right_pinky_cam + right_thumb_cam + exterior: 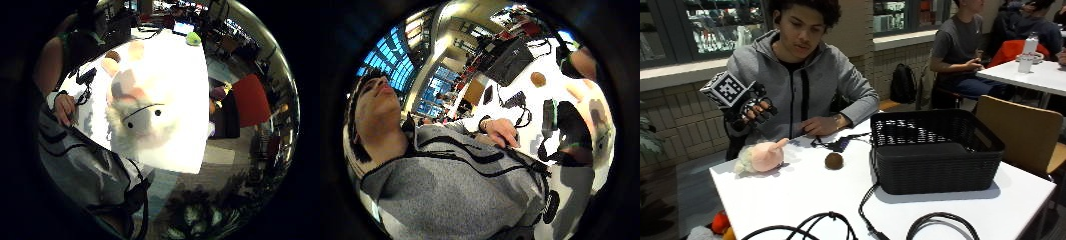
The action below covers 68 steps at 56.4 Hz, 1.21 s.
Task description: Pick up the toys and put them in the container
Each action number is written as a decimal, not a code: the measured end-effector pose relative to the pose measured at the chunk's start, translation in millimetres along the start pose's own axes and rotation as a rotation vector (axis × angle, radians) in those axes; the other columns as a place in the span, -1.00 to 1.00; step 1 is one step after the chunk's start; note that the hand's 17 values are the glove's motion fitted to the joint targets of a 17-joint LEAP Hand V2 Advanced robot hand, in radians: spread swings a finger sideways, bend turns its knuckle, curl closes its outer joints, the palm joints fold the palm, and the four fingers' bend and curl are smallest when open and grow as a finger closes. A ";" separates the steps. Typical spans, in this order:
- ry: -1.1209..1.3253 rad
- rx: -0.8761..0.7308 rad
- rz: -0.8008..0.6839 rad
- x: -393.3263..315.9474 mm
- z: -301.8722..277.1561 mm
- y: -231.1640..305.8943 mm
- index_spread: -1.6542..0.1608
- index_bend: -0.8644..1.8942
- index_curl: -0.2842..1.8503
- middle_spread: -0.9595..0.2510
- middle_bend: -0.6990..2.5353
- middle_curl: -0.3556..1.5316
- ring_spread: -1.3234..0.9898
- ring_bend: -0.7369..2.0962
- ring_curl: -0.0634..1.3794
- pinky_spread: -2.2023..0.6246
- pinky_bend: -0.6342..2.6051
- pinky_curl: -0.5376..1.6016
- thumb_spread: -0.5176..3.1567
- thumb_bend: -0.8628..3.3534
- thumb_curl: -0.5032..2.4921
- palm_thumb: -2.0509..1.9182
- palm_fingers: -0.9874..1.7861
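Gloved right hand (754, 111) raised above the near-left corner of the white table (840, 200), over the toys; fingers loosely curled, nothing between them, so the grip is slack and holds no toy. Directly below it lies the pink plush toy with cream fuzzy hair and a stubby arm pointing up (762, 157), on its side near the table's left edge; the little finger side palm view shows its stitched face and two bead eyes (142, 117) turned up toward the palm. Judged soft, light, compressible, not fragile; the rounded pink body looks like the best place to take hold, the fuzzy fringe likely to slip or give. Small brown ball-shaped toy (834, 160) sits just beside it, apart, between plush and container; probably light, may roll if nudged, best pinched from above. Black woven plastic basket (936, 150) stands to the right on the table, open-topped, rigid; what shows of its interior holds no toys, though the floor is partly hidden. Bare left hand (818, 126) rests on the table behind the ball.
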State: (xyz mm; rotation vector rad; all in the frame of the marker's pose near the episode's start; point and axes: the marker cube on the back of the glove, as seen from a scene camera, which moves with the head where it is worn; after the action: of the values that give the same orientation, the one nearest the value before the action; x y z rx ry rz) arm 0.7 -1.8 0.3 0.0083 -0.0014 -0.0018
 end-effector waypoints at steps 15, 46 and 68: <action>-0.005 -0.025 0.012 2.2 1.9 0.5 0.68 -0.03 -0.52 0.67 -0.46 -0.53 0.08 -0.33 -0.80 0.52 -0.29 -0.30 0.03 -0.36 -0.58 0.20 0.02; 0.232 -0.174 0.182 50.3 10.1 -15.2 0.56 -0.27 -0.47 0.67 -0.46 -0.39 0.06 -0.25 -0.67 0.53 -0.22 -0.20 0.08 -0.35 -0.51 0.09 -0.22; 0.220 -0.331 0.209 98.5 72.7 -27.6 0.48 -0.21 -0.54 0.68 -0.50 -0.39 0.11 -0.39 -0.69 0.58 -0.01 -0.12 -0.06 -0.44 -0.49 0.11 -0.37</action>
State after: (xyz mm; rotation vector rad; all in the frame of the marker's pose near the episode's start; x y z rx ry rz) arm 99.0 -30.2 72.9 -0.3226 0.2181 0.2080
